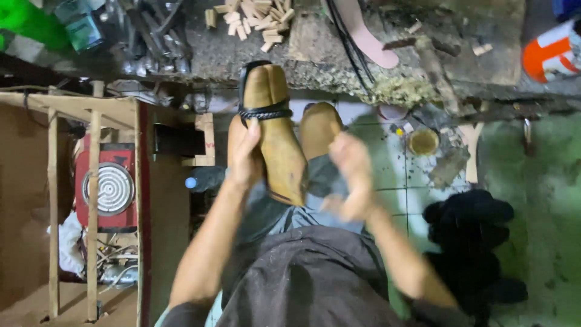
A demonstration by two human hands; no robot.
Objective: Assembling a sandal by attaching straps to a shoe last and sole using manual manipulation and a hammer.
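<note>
A tan wooden shoe last [275, 130] with a black braided strap [264, 112] across it rests on my lap, toe pointing away from me. My left hand [245, 156] grips its left side just below the strap. Just right of the last's heel, my right hand [351, 175] is blurred with its fingers curled; whether it holds anything cannot be told. My knee [319, 126] shows between the two hands.
A worn workbench [339, 54] ahead carries small wooden blocks [251, 18], a pink foot-shaped form [366, 36] and tools. A wooden frame [94, 194] with a red hotplate [112, 188] stands left. Black cloth [469, 236] and a small round tin [422, 142] lie on the right.
</note>
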